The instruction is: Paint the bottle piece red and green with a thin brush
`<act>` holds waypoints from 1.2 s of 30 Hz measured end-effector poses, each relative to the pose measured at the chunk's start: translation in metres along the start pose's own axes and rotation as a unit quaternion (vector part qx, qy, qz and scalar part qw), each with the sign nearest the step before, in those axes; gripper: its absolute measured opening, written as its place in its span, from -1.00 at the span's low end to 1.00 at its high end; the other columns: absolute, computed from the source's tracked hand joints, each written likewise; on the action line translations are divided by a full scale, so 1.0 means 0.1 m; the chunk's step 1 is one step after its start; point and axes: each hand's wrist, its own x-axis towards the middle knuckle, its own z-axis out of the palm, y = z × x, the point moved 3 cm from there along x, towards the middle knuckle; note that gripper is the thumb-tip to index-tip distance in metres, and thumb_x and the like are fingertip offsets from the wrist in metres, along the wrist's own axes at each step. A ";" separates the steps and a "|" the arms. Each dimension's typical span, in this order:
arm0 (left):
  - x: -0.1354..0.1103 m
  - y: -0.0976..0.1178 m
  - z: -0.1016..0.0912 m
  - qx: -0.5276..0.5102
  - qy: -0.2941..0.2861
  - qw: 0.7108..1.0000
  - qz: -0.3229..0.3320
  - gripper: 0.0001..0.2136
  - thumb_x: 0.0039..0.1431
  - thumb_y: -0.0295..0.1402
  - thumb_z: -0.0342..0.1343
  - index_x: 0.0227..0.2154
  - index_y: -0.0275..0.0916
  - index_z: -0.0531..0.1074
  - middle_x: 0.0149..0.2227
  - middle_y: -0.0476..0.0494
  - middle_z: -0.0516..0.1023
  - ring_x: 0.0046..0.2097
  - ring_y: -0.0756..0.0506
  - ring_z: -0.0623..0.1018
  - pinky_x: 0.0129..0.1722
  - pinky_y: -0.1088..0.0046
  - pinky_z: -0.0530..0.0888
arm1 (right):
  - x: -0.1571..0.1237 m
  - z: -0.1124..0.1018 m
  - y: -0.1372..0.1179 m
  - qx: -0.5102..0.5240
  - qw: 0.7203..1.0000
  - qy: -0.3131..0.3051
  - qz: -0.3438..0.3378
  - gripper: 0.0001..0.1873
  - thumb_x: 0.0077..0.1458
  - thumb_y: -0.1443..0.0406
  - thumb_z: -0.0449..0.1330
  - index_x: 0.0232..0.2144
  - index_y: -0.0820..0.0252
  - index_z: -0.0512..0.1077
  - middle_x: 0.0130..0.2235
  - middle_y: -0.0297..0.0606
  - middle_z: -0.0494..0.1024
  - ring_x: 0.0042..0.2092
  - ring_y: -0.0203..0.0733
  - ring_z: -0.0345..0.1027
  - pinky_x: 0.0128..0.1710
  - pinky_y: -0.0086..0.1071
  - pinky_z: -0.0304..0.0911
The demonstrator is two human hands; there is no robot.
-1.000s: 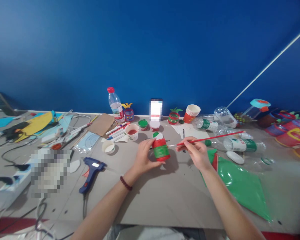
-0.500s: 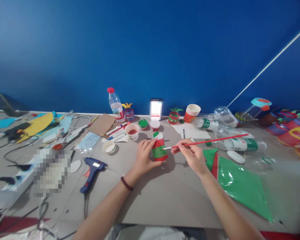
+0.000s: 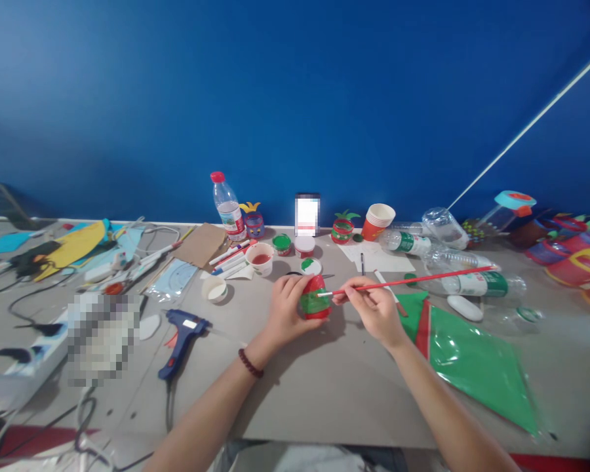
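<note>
Both forearms [image 3: 207, 410] are cut off below. The left grip [image 3: 286, 305] clasps the red-and-green container [image 3: 315, 304], hiding its left side; the right grip [image 3: 375, 308], just beside it, pinches a red paintbrush [image 3: 415, 279], tip at the green band, contact unclear. Beyond stands a pixelated screen [image 3: 307, 215].

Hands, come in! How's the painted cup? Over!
Left hand gripping painted cup. Right hand holding red brush, tip at green band. White lid just beyond cup.

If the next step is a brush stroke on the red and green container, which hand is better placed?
Probably the right hand: it holds the red brush, whose pale end already overlaps the container in view. The left hand is occupied gripping that container.
</note>
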 end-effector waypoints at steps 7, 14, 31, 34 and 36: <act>0.00 0.04 0.00 0.011 0.023 0.999 0.025 -0.27 -0.08 -0.05 0.37 0.15 -0.18 0.28 -0.07 -0.23 0.52 -0.06 -0.25 0.41 -0.02 0.14 0.40 | -0.01 0.01 0.01 -0.029 1.000 -0.007 -0.010 -0.81 0.27 0.18 0.16 -0.31 0.16 0.47 -0.33 -0.21 0.64 -0.30 -0.17 0.60 -0.24 -0.35 0.52; 0.01 0.03 0.00 0.006 0.029 0.999 0.023 -0.27 -0.08 -0.05 0.36 0.15 -0.17 0.29 -0.08 -0.21 0.52 -0.07 -0.25 0.41 -0.03 0.14 0.39 | 0.00 0.00 0.00 -0.044 0.999 0.003 -0.019 -0.80 0.26 0.17 0.17 -0.32 0.17 0.46 -0.37 -0.22 0.63 -0.33 -0.16 0.59 -0.26 -0.33 0.53; 0.02 0.01 -0.05 0.001 0.024 1.000 -0.008 -0.30 -0.12 -0.07 0.39 0.09 -0.18 0.35 -0.12 -0.18 0.54 -0.09 -0.23 0.42 -0.04 0.16 0.38 | 0.02 -0.13 -0.05 -0.052 0.996 0.064 -0.038 -0.80 0.23 0.17 0.20 -0.35 0.16 0.48 -0.41 -0.25 0.59 -0.38 -0.17 0.55 -0.32 -0.33 0.51; 0.03 0.02 -0.04 0.007 0.026 1.000 -0.004 -0.31 -0.12 -0.08 0.39 0.09 -0.19 0.34 -0.12 -0.19 0.54 -0.09 -0.23 0.42 -0.05 0.17 0.39 | 0.00 -0.08 -0.06 -0.027 0.998 0.047 -0.034 -0.80 0.24 0.17 0.18 -0.34 0.16 0.47 -0.43 -0.26 0.60 -0.38 -0.16 0.56 -0.32 -0.32 0.51; 0.02 0.03 -0.03 0.011 0.031 0.999 0.003 -0.32 -0.10 -0.09 0.39 0.09 -0.20 0.34 -0.12 -0.20 0.54 -0.10 -0.23 0.42 -0.05 0.17 0.39 | -0.01 -0.03 -0.06 -0.032 0.999 0.024 -0.028 -0.79 0.25 0.16 0.17 -0.34 0.16 0.48 -0.41 -0.23 0.62 -0.36 -0.14 0.57 -0.30 -0.31 0.51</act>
